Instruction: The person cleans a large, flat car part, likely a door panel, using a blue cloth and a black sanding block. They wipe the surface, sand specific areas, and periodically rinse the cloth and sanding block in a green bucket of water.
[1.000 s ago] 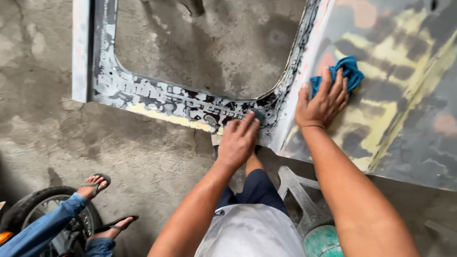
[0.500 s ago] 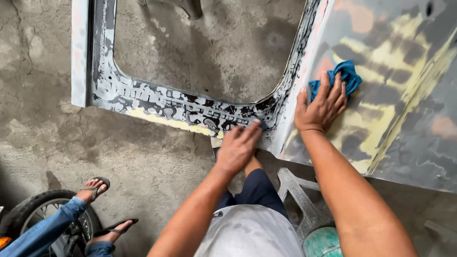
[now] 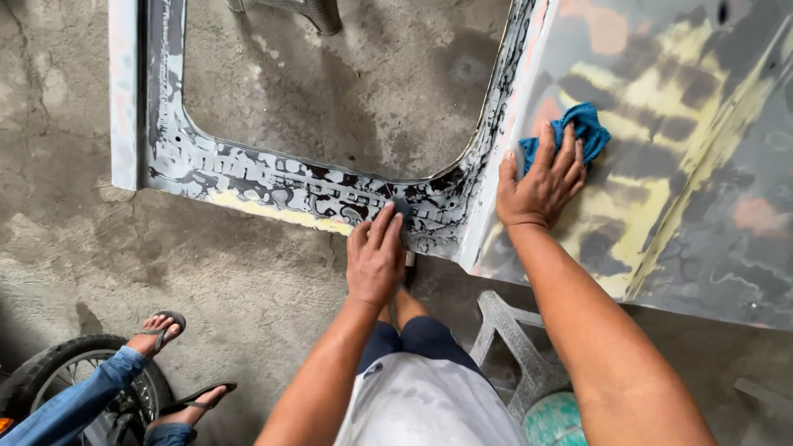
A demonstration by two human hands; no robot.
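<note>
**A:** So what's each hand up to here?

**B:** The left hand [image 3: 376, 260] lies flat on the bottom edge of the car door frame [image 3: 273, 186], fingers close together, pressing a small dark sanding pad [image 3: 401, 206] against the metal. Only the tip of the pad peeks out past the fingertips, right at the lower corner of the window opening.

**A:** And the other one?

**B:** The right hand [image 3: 541, 182] is planted on the patchy yellow-and-grey door panel [image 3: 686, 165], fingers spread, palm down on a blue rag [image 3: 570, 136]. The rag sits bunched under the fingers and sticks out above them.

**A:** Anything else around?

**B:** A grey plastic stool [image 3: 516, 347] sits under the right forearm, just beside the person's knees. Bottom left, somebody else's feet in flip-flops [image 3: 161, 330] rest on the concrete floor [image 3: 83, 248] by a motorbike wheel [image 3: 58, 372].
</note>
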